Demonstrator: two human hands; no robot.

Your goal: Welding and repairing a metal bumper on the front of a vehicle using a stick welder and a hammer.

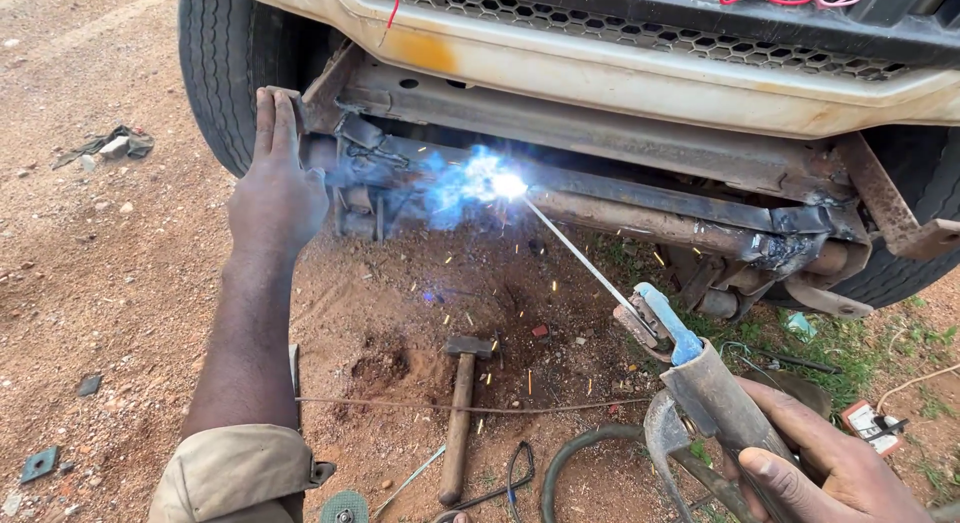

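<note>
My right hand (815,458) grips a welding electrode holder (700,378) at the lower right. Its long thin rod (580,258) slants up and left to a bright blue-white arc (505,186) with smoke, burning on the rusty steel frame (640,173) under a vehicle's front. Sparks fall onto the soil below. My left hand (275,188) is raised at the left, fingers straight and together, pressed flat against the left end of that frame beside a rusty bracket (325,88).
A white bumper (620,78) and dark grille span the top, with a tyre (225,68) at the left. On the reddish dirt lie a wooden-handled hammer (460,413), a grinding disc (345,507), cables (570,453), a thin wire and a small metal plate (40,464).
</note>
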